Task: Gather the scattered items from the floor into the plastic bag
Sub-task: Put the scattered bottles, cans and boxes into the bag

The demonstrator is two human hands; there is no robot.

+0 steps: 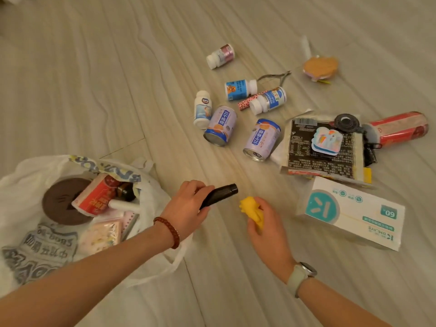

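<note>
A white plastic bag (28, 251) lies open on the floor at the left, holding a brown lid (59, 201), a red-and-white packet (94, 197) and other things. My left hand (188, 206) grips a black tube (219, 194) just right of the bag. My right hand (266, 230) holds a small yellow toy (252, 211) above the floor. Two purple cans (221, 126) (260, 139) and several white pill bottles (240, 89) lie scattered farther away.
A white tissue pack (351, 211) lies right of my hands. Behind it are a black-printed package (320, 149) with a pony card on it, a red cylinder (398, 128), a black tape roll (346, 122), nippers (273, 76) and an orange pouch (320, 66).
</note>
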